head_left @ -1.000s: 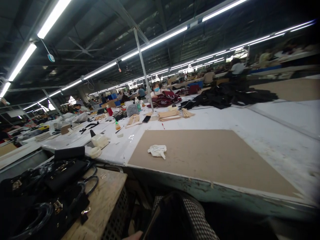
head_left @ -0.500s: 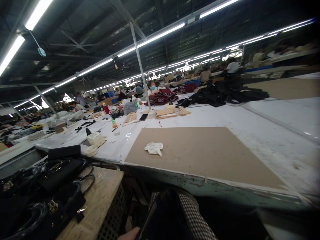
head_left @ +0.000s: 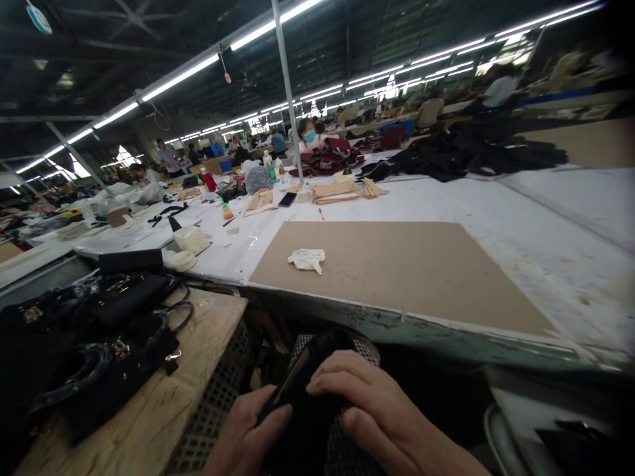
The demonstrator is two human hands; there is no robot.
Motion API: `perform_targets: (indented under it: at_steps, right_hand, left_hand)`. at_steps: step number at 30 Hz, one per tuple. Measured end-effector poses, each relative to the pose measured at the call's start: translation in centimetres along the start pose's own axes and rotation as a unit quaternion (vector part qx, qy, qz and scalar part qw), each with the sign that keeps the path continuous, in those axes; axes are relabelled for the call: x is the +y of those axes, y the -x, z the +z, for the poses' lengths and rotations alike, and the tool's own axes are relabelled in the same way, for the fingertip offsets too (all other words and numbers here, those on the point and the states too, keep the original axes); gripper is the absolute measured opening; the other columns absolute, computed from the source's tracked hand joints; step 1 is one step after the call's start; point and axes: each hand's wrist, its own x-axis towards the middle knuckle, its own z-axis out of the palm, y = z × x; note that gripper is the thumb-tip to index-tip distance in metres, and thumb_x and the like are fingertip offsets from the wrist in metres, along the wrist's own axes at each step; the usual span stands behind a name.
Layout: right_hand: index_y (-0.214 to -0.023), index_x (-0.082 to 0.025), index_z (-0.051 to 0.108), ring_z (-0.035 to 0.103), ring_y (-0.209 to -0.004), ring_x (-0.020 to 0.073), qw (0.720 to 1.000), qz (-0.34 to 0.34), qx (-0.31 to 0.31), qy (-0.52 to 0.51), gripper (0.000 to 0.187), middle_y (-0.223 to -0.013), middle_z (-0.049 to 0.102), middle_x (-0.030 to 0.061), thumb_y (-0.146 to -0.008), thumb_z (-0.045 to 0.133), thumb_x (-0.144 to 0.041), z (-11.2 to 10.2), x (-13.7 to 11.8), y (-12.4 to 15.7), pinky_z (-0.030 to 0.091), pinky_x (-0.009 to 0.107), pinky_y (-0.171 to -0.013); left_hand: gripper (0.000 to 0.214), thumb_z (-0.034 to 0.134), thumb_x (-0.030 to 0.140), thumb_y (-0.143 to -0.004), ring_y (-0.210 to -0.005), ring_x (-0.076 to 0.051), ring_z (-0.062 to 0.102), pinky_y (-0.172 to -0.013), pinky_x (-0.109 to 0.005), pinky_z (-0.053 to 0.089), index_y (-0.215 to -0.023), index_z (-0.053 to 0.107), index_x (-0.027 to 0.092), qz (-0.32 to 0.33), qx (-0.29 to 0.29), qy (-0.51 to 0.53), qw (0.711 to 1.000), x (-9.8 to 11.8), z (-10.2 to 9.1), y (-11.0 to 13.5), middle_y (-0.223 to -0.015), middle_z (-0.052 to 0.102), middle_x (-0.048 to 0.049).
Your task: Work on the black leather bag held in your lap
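A dark black bag (head_left: 302, 430), its full shape hard to make out, rests over the checked cloth on my lap below the table edge. My left hand (head_left: 247, 430) grips the bag's left edge, thumb on top and fingers partly hidden. Across its upper right side lies my right hand (head_left: 374, 403), fingers bent and pressed on the black material, with the thumb lower down. On the brown board (head_left: 397, 264) in front sits a crumpled white cloth or glove-like piece (head_left: 307, 260), apart from both hands.
Black bags with handles and gold clasps (head_left: 119, 317) crowd a worn wooden top (head_left: 208, 344) at left. Farther back are beige pieces (head_left: 335, 192), a phone (head_left: 287, 199), a glue bottle (head_left: 227, 211) and a black fabric pile (head_left: 461, 152). Co-workers sit beyond.
My view has tipped downward. Both hands have come into sight on the black bag; before, only a bit of the left one showed at the bottom.
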Motion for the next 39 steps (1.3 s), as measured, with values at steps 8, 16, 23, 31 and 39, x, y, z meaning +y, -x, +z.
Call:
perform_targets:
  at_steps: [8, 16, 23, 31, 39]
  right_hand:
    - [-0.067, -0.019, 0.054, 0.051, -0.063, 0.0147, 0.974, -0.009, -0.084, 0.212, 0.048, -0.064, 0.057, -0.0005, -0.104, 0.031, -0.038, 0.9, 5.0, 2.0, 0.039, 0.038, -0.085]
    - [-0.086, -0.021, 0.062, 0.058, -0.071, 0.0120, 0.986, 0.082, -0.116, 0.082, 0.016, -0.079, 0.063, -0.0020, -0.095, 0.060, -0.033, -2.6, 5.0, -0.6, 0.042, 0.023, -0.064]
    - [-0.104, -0.025, 0.070, 0.051, -0.118, 0.0224, 0.988, -0.012, -0.152, 0.020, 0.025, -0.127, 0.053, 0.0056, -0.082, 0.078, -0.034, -0.8, 10.0, -7.1, 0.041, 0.035, -0.102]
    - [-0.088, -0.020, 0.069, 0.063, -0.082, 0.0166, 0.977, 0.077, -0.191, -0.064, 0.014, -0.089, 0.069, -0.0004, -0.092, 0.066, -0.033, 2.1, 13.7, -9.7, 0.047, 0.026, -0.075]
    - [-0.086, -0.019, 0.061, 0.059, -0.075, 0.0157, 0.977, 0.058, -0.199, 0.053, 0.012, -0.083, 0.065, 0.0006, -0.094, 0.058, -0.027, 3.6, 14.6, -10.2, 0.043, 0.026, -0.069]
  left_hand:
    - [0.032, 0.052, 0.044, -0.089, -0.079, -0.018, 0.054, -0.067, -0.024, 0.040, -0.083, 0.065, 0.015, 0.020, -0.098, -0.067, 0.993, 0.2, -2.5, -0.6, -0.081, 0.062, -0.0007]
    - [0.025, 0.061, 0.042, -0.084, -0.097, -0.023, 0.058, -0.086, -0.026, 0.043, -0.092, 0.073, 0.021, -0.031, -0.147, -0.073, 0.986, -0.3, -5.2, -0.3, -0.095, 0.070, 0.0001]
    - [0.031, 0.067, 0.039, -0.082, -0.087, -0.019, 0.056, -0.076, -0.025, 0.044, -0.103, 0.071, 0.017, -0.047, -0.167, 0.067, 0.982, -5.6, -4.7, -1.5, -0.093, 0.066, -0.0012]
    - [0.036, 0.065, 0.046, -0.085, -0.091, -0.020, 0.059, -0.080, -0.027, 0.046, -0.110, 0.068, 0.020, -0.054, -0.108, 0.061, 0.991, -6.7, -5.6, -1.8, -0.098, 0.068, -0.0014]
    - [0.021, 0.063, 0.041, -0.089, -0.083, -0.016, 0.058, -0.076, -0.026, 0.042, -0.096, 0.070, 0.023, 0.030, 0.066, -0.082, 0.994, -6.6, -5.3, -1.5, -0.092, 0.065, -0.0014]
